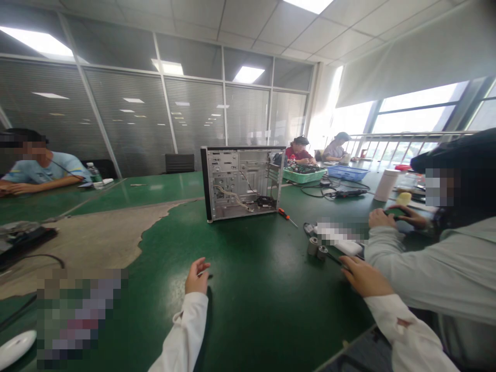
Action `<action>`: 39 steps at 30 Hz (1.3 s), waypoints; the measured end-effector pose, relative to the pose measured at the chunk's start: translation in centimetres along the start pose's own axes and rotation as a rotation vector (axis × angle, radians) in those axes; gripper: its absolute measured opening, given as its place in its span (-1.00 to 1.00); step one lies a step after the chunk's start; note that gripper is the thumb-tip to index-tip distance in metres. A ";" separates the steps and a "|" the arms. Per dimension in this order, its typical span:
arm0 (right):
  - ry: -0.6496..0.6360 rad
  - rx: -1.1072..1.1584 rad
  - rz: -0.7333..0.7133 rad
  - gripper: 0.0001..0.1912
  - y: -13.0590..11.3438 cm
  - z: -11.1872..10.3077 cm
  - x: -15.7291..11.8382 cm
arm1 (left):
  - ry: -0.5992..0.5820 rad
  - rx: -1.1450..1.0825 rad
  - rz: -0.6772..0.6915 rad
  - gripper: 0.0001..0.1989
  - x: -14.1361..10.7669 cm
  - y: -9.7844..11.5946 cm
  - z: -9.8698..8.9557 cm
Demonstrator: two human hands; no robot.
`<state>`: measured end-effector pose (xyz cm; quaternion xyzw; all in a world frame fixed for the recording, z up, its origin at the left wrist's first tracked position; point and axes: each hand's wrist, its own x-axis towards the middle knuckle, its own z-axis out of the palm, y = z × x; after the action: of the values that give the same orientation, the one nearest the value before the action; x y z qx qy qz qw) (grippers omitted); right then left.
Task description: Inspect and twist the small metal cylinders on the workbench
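The hands sit well apart: the left hand curls at eleven o'clock, contents unclear; the right hand meets a dark slim rod at two o'clock, grip uncertain. Probably light and stiff, it suits holding by its near end.

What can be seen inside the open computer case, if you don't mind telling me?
Inside the case, pale cables run toward the bottom, and what looks like a dark bundle lies at lower right. Anything beneath that bundle is covered.
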<state>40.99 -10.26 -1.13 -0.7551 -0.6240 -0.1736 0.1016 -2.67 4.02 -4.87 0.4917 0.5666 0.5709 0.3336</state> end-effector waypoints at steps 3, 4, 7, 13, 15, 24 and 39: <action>0.028 0.054 -0.036 -0.70 0.0 -0.2 0.0 | -0.005 0.007 -0.005 -0.60 0.0 0.0 0.0; 0.046 0.072 -0.047 -0.69 -0.1 -0.4 0.0 | -0.005 0.011 -0.005 -0.60 0.0 0.0 0.0; 0.100 0.114 -0.073 -0.67 -0.7 -1.4 0.1 | -0.002 0.023 0.001 -0.60 0.0 -0.1 0.0; 0.143 0.221 -0.145 -0.67 -4.3 -4.4 1.1 | -0.011 0.014 0.001 -0.61 0.0 0.0 0.0; 0.152 0.299 -0.212 -0.68 -6.8 -5.3 1.5 | -0.018 0.014 0.001 -0.61 0.0 0.1 0.0; -0.013 0.590 -0.613 -0.67 -22.9 -6.7 3.9 | -0.020 0.012 0.013 -0.62 -0.4 0.5 0.0; -0.115 1.155 -0.472 -0.29 -27.9 1.6 4.6 | -0.125 0.095 0.126 -0.66 -2.6 4.1 -0.1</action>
<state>14.64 0.10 -2.58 -0.4284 -0.7714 0.2148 0.4187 -1.31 1.01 -1.36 0.5764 0.5390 0.5314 0.3081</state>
